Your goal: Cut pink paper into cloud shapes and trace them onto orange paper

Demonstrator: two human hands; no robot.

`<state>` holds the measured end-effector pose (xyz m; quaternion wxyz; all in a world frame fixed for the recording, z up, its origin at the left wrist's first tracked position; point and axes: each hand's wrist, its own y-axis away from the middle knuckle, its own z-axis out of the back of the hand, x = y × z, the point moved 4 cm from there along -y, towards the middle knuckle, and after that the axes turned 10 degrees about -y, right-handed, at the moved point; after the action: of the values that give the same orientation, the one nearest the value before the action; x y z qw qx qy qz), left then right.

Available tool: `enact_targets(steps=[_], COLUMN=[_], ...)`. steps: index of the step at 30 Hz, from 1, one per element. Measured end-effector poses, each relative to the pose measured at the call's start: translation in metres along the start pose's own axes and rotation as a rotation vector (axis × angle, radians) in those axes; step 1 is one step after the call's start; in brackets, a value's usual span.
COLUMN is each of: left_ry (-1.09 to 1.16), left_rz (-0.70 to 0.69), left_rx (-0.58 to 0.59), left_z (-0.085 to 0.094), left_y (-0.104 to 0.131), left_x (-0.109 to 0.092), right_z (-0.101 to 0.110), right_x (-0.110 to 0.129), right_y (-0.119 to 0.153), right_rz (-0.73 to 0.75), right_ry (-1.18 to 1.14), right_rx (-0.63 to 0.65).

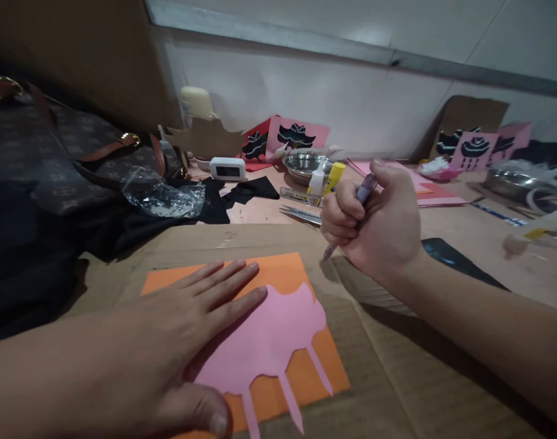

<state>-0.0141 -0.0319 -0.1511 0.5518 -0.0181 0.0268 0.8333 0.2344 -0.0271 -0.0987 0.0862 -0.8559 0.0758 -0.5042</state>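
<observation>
A pink paper cutout (269,341) with a wavy top edge and narrow pointed strips lies over an orange sheet (331,366). Beneath both is a piece of brown cardboard (383,360). My left hand (191,317) lies flat across the left part of the cutout and sheet, fingers spread. Raised to the right of the sheet, my right hand (374,219) is closed in a fist around a pen (366,188), whose lower end points down at the cardboard.
Scissors (301,214), a yellow glue stick (334,177), a metal bowl (301,167) and a white digital device (228,169) stand behind the cardboard. A plastic bag (164,194) and a patterned handbag (54,158) are left. A dark flat object (456,262) lies right.
</observation>
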Motion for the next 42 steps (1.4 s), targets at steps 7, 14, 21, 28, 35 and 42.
enact_targets(steps=[7,14,21,28,35,42], left_ry=[0.073,0.07,0.089,0.077,0.032,0.053], left_rz=[0.044,0.026,0.02,0.017,0.016,0.015], left_rx=[0.227,0.15,0.15,0.131,0.163,0.157], left_z=[0.006,0.007,0.005,0.003,0.002,0.004], left_y=[-0.024,-0.022,-0.021,-0.021,-0.021,-0.022], left_x=[-0.008,-0.008,-0.007,-0.005,-0.006,-0.007], right_z=[0.0,0.003,0.003,0.004,0.003,0.004], right_x=[0.001,-0.001,0.0,-0.001,-0.002,-0.004], right_y=[-0.001,-0.001,0.0,-0.001,0.0,0.0], right_rz=[0.004,-0.03,-0.031,-0.044,-0.055,-0.058], right_ry=[0.041,0.022,0.015,0.012,0.011,0.013], right_rx=[-0.021,-0.034,0.004,-0.005,-0.016,-0.013])
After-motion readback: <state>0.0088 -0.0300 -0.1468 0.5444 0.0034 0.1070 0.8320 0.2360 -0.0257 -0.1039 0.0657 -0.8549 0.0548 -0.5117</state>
